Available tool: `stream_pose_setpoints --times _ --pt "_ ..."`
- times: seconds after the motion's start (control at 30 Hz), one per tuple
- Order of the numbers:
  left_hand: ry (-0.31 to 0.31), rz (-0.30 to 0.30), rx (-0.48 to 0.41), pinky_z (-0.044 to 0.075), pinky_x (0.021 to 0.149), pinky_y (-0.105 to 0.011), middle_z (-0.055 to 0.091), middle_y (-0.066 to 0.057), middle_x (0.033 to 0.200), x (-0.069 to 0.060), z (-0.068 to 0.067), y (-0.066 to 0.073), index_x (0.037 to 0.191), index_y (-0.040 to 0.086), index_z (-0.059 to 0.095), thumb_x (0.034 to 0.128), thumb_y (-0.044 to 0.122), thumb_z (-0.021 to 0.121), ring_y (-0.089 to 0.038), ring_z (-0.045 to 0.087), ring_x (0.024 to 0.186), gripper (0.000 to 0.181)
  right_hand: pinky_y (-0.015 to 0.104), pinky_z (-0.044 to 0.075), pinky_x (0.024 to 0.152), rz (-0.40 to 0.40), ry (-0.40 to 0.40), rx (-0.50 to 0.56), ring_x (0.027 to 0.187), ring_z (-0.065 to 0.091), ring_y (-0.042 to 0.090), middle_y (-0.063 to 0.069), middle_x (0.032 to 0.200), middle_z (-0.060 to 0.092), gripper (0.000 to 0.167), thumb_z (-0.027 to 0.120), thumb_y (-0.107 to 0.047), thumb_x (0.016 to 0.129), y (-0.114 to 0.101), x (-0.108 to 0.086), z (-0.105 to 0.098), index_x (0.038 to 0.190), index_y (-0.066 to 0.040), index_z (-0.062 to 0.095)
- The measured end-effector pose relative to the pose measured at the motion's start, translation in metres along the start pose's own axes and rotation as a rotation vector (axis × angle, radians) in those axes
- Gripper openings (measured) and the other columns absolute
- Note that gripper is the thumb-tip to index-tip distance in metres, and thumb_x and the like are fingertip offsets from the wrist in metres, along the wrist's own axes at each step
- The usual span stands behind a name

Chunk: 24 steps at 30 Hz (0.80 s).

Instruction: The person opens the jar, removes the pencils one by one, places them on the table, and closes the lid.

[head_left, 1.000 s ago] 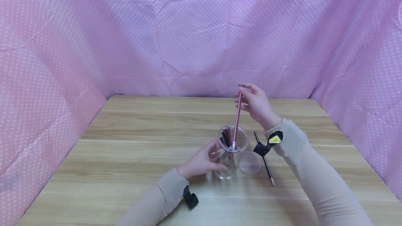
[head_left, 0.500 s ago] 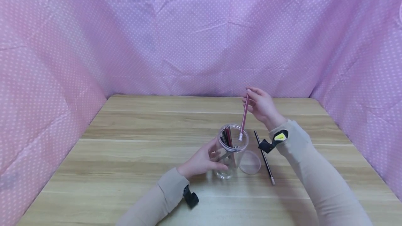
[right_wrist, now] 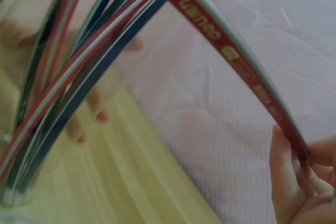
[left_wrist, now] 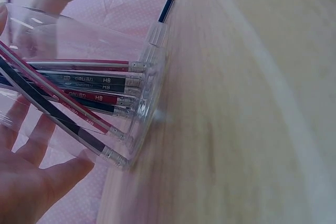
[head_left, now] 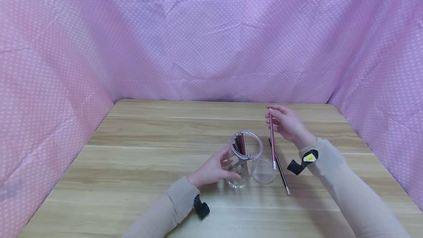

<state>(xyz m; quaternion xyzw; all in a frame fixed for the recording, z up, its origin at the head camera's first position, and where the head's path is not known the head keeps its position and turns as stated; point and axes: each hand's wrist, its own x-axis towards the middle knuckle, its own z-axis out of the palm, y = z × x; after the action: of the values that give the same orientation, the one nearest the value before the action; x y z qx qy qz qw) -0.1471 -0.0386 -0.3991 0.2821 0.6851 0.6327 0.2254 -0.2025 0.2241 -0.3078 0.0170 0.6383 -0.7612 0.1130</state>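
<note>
Red pencil (head_left: 272,139), silver-edged, gold-lettered, is pinched in right hand (head_left: 286,123) while left hand (head_left: 212,168) grips clear jar (head_left: 251,163).

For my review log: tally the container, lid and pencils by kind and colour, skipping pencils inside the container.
Clear plastic cylindrical jar: 1
Clear round flat lid: 1
Slim red-and-silver pencil: 1
Slim dark pencil: 1
Total: 4

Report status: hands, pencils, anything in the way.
Left hand grips jar of pencils. Right hand pinches red pencil, outside jar. Black pencil and lid lie beside jar; nothing visibly blocking.
</note>
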Motion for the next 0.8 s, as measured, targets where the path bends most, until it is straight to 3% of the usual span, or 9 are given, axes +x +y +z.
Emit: stream_pose_setpoints --times 0.1,0.27,0.33,0.57,0.8 --pt "0.001 0.003 0.003 0.035 0.111 -0.042 0.036 -0.010 0.151 0.001 -0.001 0.000 0.150 0.016 0.025 0.0744 0.000 0.076 -0.034 0.033 0.138 0.093 0.016 0.054 0.062 0.003 -0.017 -0.115 0.068 0.060 0.003 -0.006 0.082 0.061 0.014 0.044 -0.015 0.100 0.010 -0.003 -0.008 0.113 -0.015 0.049" --pt "-0.005 0.007 0.014 0.035 0.111 -0.041 0.034 -0.007 0.153 0.001 -0.001 0.002 0.151 0.019 0.023 0.0740 0.001 0.076 -0.032 0.032 0.139 0.095 0.019 0.055 0.066 -0.008 -0.027 -0.276 0.072 0.060 0.003 -0.006 0.084 0.059 0.042 0.043 -0.016 0.101 0.024 -0.007 -0.018 0.134 0.007 0.033" --pt "-0.008 0.012 0.014 0.035 0.111 -0.041 0.033 -0.007 0.153 0.001 -0.001 0.002 0.151 0.019 0.023 0.0742 0.001 0.076 -0.032 0.032 0.139 0.095 0.021 0.057 0.066 -0.007 -0.024 -0.306 0.071 0.061 0.004 -0.006 0.083 0.060 0.048 0.043 -0.015 0.100 0.029 -0.008 -0.023 0.138 0.011 0.026" --pt "-0.003 0.015 0.032 0.035 0.111 -0.040 0.035 -0.004 0.152 0.001 -0.001 0.002 0.151 0.021 0.024 0.0738 0.001 0.077 -0.029 0.033 0.139 0.095 0.028 0.058 0.070 -0.022 -0.008 -0.427 0.071 0.061 0.003 -0.006 0.082 0.060 0.049 0.041 -0.015 0.101 0.040 -0.006 -0.044 0.139 0.012 0.024" --pt "-0.015 0.019 -0.002 0.034 0.112 -0.041 0.034 -0.009 0.152 0.000 -0.002 0.000 0.152 0.019 0.020 0.0750 -0.001 0.075 -0.032 0.031 0.139 0.096 0.030 0.057 0.070 -0.006 0.007 -0.577 0.077 0.063 0.008 -0.002 0.086 0.062 0.046 0.040 -0.014 0.101 0.046 -0.002 -0.068 0.138 0.011 0.028"
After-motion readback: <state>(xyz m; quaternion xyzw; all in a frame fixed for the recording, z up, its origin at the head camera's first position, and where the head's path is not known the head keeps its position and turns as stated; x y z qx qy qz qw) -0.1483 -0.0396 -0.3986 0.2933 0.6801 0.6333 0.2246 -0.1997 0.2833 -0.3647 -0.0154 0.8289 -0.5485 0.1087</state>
